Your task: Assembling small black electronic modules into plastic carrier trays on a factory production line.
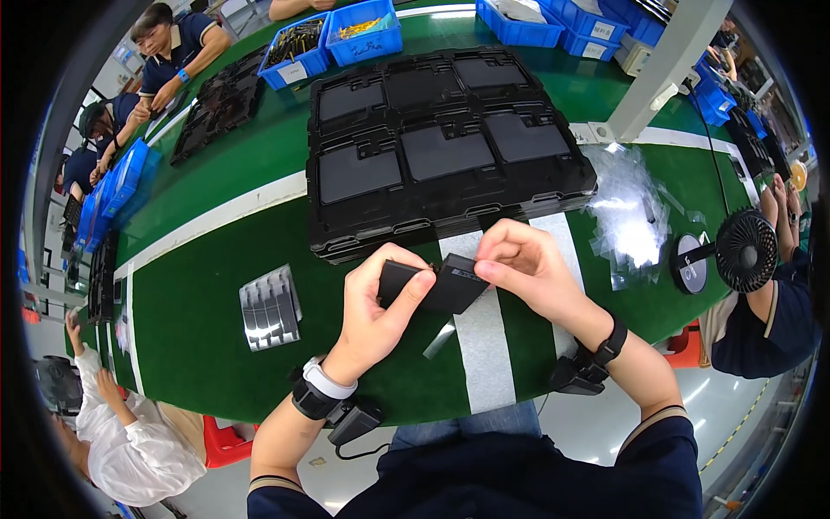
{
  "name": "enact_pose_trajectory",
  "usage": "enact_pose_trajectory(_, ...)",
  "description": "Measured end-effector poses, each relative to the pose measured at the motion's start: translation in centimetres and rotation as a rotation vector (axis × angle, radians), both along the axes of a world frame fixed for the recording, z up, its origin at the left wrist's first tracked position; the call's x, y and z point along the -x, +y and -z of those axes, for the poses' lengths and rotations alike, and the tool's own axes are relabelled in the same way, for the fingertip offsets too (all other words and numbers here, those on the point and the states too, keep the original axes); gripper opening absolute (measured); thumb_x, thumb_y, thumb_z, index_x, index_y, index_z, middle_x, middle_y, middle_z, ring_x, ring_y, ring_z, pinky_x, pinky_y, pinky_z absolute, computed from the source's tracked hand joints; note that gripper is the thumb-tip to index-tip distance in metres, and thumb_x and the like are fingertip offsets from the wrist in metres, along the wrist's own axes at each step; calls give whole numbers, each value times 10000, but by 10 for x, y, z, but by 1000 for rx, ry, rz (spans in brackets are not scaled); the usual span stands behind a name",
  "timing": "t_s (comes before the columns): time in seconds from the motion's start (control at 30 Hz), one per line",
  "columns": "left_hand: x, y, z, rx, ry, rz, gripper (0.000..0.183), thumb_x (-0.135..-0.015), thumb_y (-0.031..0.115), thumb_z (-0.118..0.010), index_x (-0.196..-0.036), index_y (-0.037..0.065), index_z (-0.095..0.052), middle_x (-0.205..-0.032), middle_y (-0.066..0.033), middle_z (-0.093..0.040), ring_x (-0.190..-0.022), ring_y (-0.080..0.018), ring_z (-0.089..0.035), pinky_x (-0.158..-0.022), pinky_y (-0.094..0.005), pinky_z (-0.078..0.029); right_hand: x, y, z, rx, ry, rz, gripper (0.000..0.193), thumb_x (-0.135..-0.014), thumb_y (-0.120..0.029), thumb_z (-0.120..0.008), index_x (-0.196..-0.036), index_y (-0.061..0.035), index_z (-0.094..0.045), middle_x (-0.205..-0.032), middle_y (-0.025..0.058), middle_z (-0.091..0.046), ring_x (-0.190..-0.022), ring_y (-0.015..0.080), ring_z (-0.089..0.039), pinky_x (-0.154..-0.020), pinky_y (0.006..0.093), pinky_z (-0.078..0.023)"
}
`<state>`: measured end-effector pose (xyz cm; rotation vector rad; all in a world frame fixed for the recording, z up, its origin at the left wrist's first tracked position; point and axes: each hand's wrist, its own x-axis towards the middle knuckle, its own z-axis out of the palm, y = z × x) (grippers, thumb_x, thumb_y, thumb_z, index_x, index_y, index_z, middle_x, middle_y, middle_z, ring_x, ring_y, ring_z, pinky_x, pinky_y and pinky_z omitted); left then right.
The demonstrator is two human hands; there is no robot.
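A flat black two-part pack (453,294) is held above the green table mat, tilted, with a small notch between its two dark blocks. My left hand (373,313) is closed round its left block, thumb on the near face. With thumb and fingertips, my right hand (534,270) pinches the upper right corner; whether a small piece lies between those fingers I cannot make out. Just beyond both hands stands a stack of black moulded trays (529,192), dark flat pieces in the top one's pockets. A narrow clear strip (439,340) lies below the pack.
Left of my hands lies a sheet of silvery-grey labels (271,310). Clear film pieces (624,216) are heaped at the right, beside a black fan (749,251) and a white post (666,73). Blue bins (367,35) line the far side. Other people work around the table.
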<state>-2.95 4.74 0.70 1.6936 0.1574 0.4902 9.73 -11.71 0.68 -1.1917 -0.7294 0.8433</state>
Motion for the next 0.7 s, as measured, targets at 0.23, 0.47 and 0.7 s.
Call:
enact_pose_trajectory(0.23,-1,1,2,-83,188,124,126,-831,114,-636,-784,21,-565,-649,5,-562,-601,-31,-490,-541,-201,-390,3,2,-3,209,-731,103,286,-856,-138,-601,-613,6,-554,-454,88,-430,-376,141,-434,-419,280,-327)
enact_pose_trajectory(0.47,2,7,-2,118,199,55,116,-784,92,-637,-726,10,-580,-631,3,-573,-597,-38,-507,-551,-197,-379,-10,-6,-16,292,-509,-429,120,-774,-27,-607,-893,-16,-614,-767,59,-598,-649,128,-566,-573,242,-434)
enact_pose_trajectory(0.7,-1,3,-1,330,308,370,152,-819,130,-611,-902,3,-618,-815,-35,-633,-752,-68,-563,-682,-218,-441,-4,2,0,-242,-824,-142,561,-628,91,-645,-1152,-100,-585,-1133,89,-538,-828,153,-566,-723,279,-475)
